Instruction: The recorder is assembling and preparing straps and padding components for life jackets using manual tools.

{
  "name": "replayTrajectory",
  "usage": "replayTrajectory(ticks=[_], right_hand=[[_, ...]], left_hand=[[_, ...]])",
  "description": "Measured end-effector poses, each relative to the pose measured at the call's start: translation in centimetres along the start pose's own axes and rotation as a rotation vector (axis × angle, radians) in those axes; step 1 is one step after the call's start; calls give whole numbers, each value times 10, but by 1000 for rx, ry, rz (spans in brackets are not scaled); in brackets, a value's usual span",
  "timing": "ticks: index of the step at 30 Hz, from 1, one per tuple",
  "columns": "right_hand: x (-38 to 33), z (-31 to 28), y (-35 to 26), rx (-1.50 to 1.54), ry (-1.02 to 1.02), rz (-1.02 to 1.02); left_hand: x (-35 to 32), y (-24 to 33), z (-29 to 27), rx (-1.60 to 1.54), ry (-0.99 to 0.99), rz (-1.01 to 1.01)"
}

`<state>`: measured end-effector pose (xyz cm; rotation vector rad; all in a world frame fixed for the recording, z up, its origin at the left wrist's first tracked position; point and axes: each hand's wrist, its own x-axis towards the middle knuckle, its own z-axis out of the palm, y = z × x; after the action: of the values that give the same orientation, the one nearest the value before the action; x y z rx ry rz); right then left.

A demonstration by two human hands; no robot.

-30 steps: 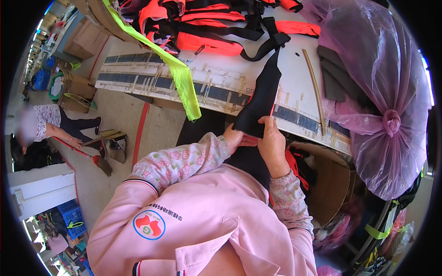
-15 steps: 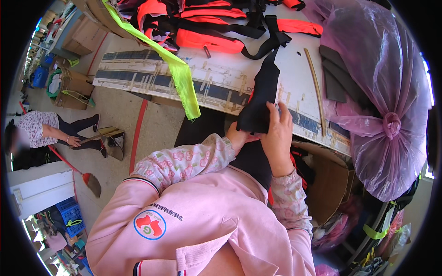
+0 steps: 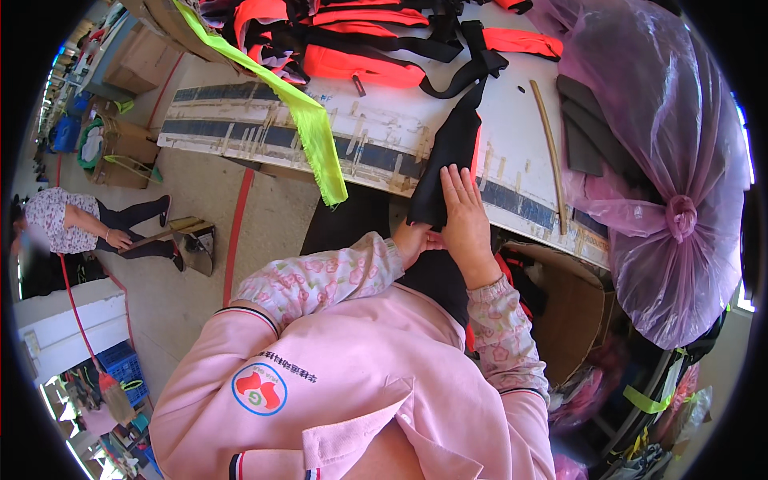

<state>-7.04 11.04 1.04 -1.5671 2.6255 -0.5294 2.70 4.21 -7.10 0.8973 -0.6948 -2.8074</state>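
Observation:
A black belt-like fabric piece point(image 3: 441, 170) with an orange side lies over the table's near edge, its near end hanging toward my lap. My left hand point(image 3: 411, 242) is closed on that near end from below; the fabric hides part of its fingers. My right hand point(image 3: 466, 222) lies flat along the fabric's right side, fingers stretched out and open. From the far end a black strap point(image 3: 468, 76) runs to more orange-and-black belts point(image 3: 364, 67) heaped at the back of the table.
Yellow-green fabric point(image 3: 314, 132) drapes over the white table's edge point(image 3: 240, 120). At right are a wooden stick point(image 3: 548, 152), dark foam pieces point(image 3: 582, 132) and a knotted purple plastic bag point(image 3: 680, 220). An open cardboard box point(image 3: 568, 320) stands below. A person point(image 3: 68, 220) holds a dustpan point(image 3: 194, 244) at left.
My right hand has gone from curled around the fabric's edge to lying flat on it. The fabric looks straighter and flatter. At left, the other person's broom has swung downward.

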Motion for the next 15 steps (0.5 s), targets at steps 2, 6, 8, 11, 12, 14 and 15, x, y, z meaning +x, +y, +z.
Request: replayTrajectory(ticks=[2, 6, 8, 11, 12, 14, 15], right_hand=[[-1, 0, 2, 92, 23, 6], [-9, -17, -1, 215, -1, 53], [-15, -25, 1, 365, -30, 122], [-23, -34, 10, 224, -58, 69], [-25, -39, 12, 222, -89, 63], [-28, -49, 17, 303, -165, 45], [-27, -56, 21, 385, -240, 31]], left_hand=[[4, -3, 4, 139, 98, 16], [3, -2, 8, 212, 27, 49], [0, 2, 13, 259, 3, 46], [-6, 6, 22, 252, -59, 83], [-7, 7, 24, 250, -60, 85], [-9, 7, 27, 279, -22, 31], [-9, 7, 28, 279, -21, 35]])
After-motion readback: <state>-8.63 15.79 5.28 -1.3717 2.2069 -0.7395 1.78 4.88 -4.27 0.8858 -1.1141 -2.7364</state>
